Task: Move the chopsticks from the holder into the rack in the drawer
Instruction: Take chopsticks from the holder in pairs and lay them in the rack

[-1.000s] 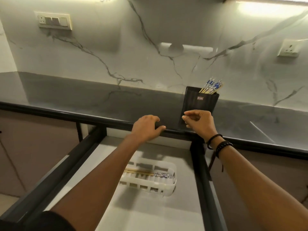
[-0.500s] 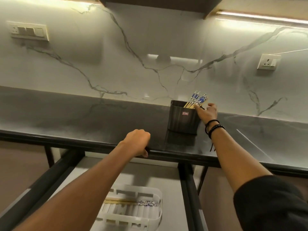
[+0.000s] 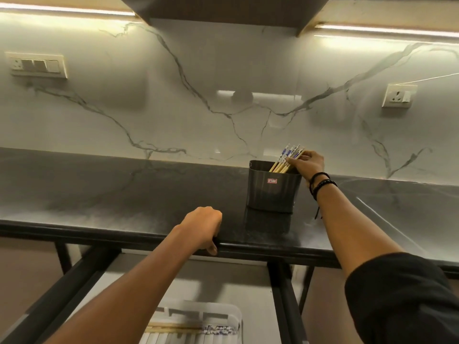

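A dark holder (image 3: pixel 273 187) stands on the dark countertop near the wall. Several wooden chopsticks (image 3: pixel 285 160) with blue-and-white tops lean out of its right side. My right hand (image 3: pixel 306 165) reaches over the holder's rim, and its fingers pinch the chopsticks just below the patterned ends. My left hand (image 3: pixel 205 227) curls over the front edge of the countertop. Below, the white rack (image 3: pixel 233 319) lies in the open drawer, with chopsticks (image 3: pixel 188 328) lying flat across it.
The open drawer's dark side rails (image 3: pixel 283 301) run toward me under the counter. The marble wall carries a switch plate (image 3: pixel 37 64) at left and a socket (image 3: pixel 397 95) at right. A dark cabinet (image 3: pixel 223 11) hangs overhead.
My right hand rose from the counter's front edge to the holder's top and took hold of the chopsticks. My view tilted upward. The left hand stayed on the counter edge.
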A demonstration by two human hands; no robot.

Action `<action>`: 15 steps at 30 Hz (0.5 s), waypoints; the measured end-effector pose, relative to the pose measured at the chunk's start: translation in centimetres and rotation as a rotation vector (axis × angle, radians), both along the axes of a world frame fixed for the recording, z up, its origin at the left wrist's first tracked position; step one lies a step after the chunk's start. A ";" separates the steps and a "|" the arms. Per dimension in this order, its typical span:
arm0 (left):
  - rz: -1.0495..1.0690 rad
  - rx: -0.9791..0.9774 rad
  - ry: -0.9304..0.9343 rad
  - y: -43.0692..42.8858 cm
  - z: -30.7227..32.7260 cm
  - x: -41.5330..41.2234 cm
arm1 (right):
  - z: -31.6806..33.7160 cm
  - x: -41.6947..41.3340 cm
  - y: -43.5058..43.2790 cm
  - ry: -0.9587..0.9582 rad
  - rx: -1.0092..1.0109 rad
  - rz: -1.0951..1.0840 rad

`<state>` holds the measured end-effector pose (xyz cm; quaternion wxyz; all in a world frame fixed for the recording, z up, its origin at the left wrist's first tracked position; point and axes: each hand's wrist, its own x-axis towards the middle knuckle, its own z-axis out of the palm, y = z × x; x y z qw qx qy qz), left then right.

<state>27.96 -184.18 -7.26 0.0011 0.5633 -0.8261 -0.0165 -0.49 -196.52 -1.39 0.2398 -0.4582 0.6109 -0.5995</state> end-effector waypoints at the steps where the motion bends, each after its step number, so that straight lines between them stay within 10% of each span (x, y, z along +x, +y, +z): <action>1: -0.001 0.006 0.004 0.1 0.0 0.0 | 0.2 0.1 0.1 0.020 0.004 0.003; 15: 0.018 -0.033 0.034 0.2 -0.4 0.2 | 2.2 1.2 2.4 0.249 0.006 -0.008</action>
